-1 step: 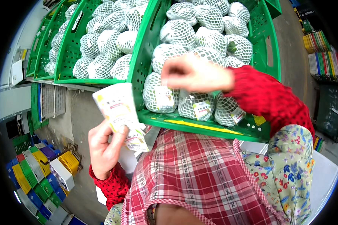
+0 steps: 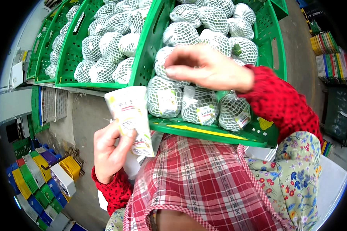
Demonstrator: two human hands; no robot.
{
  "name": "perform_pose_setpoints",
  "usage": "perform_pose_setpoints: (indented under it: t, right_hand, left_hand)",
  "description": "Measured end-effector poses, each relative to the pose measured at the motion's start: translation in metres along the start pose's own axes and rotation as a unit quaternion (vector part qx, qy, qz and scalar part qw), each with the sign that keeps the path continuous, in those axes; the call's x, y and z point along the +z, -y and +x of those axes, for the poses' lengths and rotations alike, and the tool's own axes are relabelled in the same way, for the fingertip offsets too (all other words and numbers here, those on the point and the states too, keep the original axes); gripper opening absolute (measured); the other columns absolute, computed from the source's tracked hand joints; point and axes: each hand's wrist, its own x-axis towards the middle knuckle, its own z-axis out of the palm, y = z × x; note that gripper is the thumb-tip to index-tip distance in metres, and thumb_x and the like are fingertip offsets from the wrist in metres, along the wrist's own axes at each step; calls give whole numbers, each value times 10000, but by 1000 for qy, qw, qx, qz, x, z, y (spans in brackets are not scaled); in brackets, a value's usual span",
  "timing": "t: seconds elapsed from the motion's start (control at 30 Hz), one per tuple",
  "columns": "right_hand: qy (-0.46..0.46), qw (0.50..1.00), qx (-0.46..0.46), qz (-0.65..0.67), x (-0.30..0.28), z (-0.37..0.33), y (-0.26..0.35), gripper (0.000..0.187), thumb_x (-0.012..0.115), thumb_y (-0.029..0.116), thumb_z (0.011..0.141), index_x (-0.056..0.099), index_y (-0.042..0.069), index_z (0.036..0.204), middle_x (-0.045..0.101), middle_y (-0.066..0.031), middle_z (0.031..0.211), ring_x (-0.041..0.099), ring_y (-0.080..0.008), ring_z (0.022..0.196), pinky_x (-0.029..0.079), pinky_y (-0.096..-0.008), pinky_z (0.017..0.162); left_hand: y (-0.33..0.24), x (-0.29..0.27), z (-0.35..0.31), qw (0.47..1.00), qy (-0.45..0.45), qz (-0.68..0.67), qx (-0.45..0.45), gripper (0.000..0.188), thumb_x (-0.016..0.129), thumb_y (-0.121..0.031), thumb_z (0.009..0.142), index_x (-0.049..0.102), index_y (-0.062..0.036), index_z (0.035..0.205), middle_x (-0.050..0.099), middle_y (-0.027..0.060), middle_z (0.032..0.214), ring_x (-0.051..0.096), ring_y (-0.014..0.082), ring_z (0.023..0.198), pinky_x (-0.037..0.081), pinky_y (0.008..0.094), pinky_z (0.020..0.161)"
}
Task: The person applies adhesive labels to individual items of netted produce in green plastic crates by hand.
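My left hand [image 2: 112,148] pinches a strip of printed white labels [image 2: 132,111] between thumb and fingers, just left of a green plastic crate [image 2: 204,131]. Over that crate hovers my right hand [image 2: 210,69], slightly blurred, thumb apart from its curved fingers and nothing visible between them. Round produce in white foam netting and clear wrap fills the crate. In its front row, the left netted piece [image 2: 164,86], the middle netted piece [image 2: 196,99] and the right netted piece [image 2: 233,106] each bear a small label. My right hand partly hides the pieces behind them.
To the left stand more green crates [image 2: 71,73] of netted produce. Stacked coloured crates [image 2: 38,181] are on the floor at lower left. Along the right side lie more stacked crates [image 2: 331,57]. My lap, under a plaid apron [image 2: 204,177], is close to the crate's front edge.
My right hand has shifted a little to the right, its thumb and fingers now wider apart. The label strip in my left hand has moved slightly right and turned more upright.
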Motion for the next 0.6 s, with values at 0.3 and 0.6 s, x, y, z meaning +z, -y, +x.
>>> perform_pose_setpoints:
  t: [0.3, 0.6]
  right_hand:
    - [-104, 970, -217, -27, 32, -23, 17, 169, 722, 121, 751, 660, 16, 868, 651, -135, 712, 651, -277, 639, 518, -349, 599]
    - [-172, 942, -287, -15, -75, 14, -2, 132, 732, 145, 799, 674, 46, 865, 669, -21, 738, 616, -113, 637, 488, -249, 597]
  left_hand:
    - [-23, 31, 51, 965, -42, 122, 230, 90, 700, -14, 795, 667, 30, 866, 652, 166, 975, 620, 214, 807, 473, 292, 695]
    - [-17, 55, 25, 999, -38, -12, -33, 99, 758, 11, 789, 715, 34, 876, 682, 43, 805, 591, 95, 696, 467, 243, 636]
